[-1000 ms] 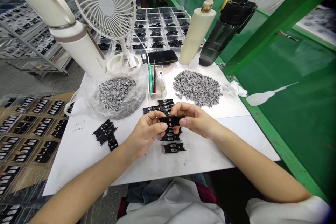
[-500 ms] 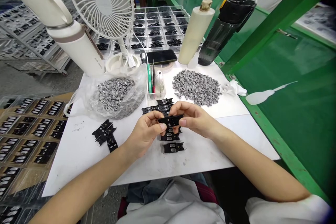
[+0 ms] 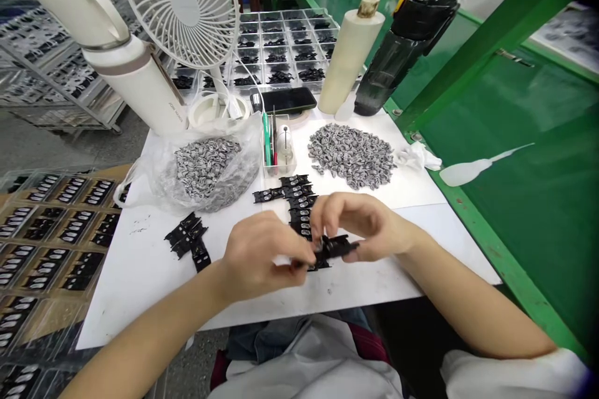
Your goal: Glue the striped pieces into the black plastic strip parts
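Observation:
Low over the front of the white table, both hands meet at a small black plastic part (image 3: 339, 246). My right hand (image 3: 369, 224) pinches its right end between thumb and fingers. At the other end, my left hand (image 3: 262, 252) is closed, back of the hand up, its fingertips on dark plastic; whether this is the same piece I cannot tell. Behind them runs a column of black parts with shiny oval inserts (image 3: 299, 202), its lower end partly covered by the hands. A small stack of black parts (image 3: 187, 237) lies left of my left hand.
Beyond the hands are a plastic bag of small grey pieces (image 3: 219, 184), a grey pile (image 3: 350, 156) and a tool box (image 3: 279, 169). A fan (image 3: 185, 9), white flask (image 3: 135, 84), cream bottle (image 3: 346, 62) and dark bottle (image 3: 386, 68) stand behind. A green partition (image 3: 496, 181) borders the right.
The black part has moved right and toward me and is tilted. My left hand has turned over, back up. More of the column behind shows.

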Available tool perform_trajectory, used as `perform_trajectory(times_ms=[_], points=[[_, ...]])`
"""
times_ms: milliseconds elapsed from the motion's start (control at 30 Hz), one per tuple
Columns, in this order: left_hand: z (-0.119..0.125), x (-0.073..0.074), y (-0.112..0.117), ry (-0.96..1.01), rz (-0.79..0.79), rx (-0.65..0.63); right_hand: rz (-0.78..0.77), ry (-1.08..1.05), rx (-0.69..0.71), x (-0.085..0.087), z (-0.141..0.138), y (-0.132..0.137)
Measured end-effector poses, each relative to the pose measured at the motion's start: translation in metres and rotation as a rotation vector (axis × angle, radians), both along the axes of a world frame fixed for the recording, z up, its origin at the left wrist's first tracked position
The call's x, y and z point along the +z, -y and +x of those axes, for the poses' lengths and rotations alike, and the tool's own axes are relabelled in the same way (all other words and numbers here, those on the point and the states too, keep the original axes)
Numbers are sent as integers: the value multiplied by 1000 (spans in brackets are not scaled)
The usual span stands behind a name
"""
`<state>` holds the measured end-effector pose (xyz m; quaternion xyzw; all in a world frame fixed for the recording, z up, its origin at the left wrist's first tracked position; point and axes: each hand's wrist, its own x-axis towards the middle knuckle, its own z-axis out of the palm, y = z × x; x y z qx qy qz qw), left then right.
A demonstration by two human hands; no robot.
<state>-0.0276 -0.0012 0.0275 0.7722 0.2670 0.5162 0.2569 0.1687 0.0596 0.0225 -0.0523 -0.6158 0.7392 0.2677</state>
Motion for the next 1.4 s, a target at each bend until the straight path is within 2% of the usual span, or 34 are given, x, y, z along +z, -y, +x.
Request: perform_trajectory(times_ms=[33,67,133,267,400,500,567,667,733,767,833,900,1167,1400], points=[[-2,5,1,-104,235,-11,88,1,15,4,3,0],[-5,10,3,-217,366,-14,154,1,30,8,5,-1],[-7,17,6,-315,497,23,221,1,46,14,8,-1],[-9,19,7,-340,607,60,247,35,65,16,8,0],[-7,14,6,-320,556,55,250,44,61,15,8,0],[-2,6,5,-139,314,29,246,44,30,15,9,1],[3,-2,4,58,-114,66,205,64,-40,13,9,2],[9,-11,1,345,-731,105,18,136,-184,5,4,1],[11,-14,-2,495,-999,67,-134,163,-217,-1,-1,-1],[11,-15,-4,556,-1081,50,-195,164,-216,-4,-3,-2],[11,-15,-6,627,-1169,38,-275,164,-215,-9,-6,-3],[11,-14,-6,651,-1187,47,-314,166,-227,-11,-8,-3],[12,-12,-7,708,-1233,21,-356,222,-218,-7,-6,-4],[11,-17,-7,803,-1306,-134,-324,170,-158,-9,-5,-4]])
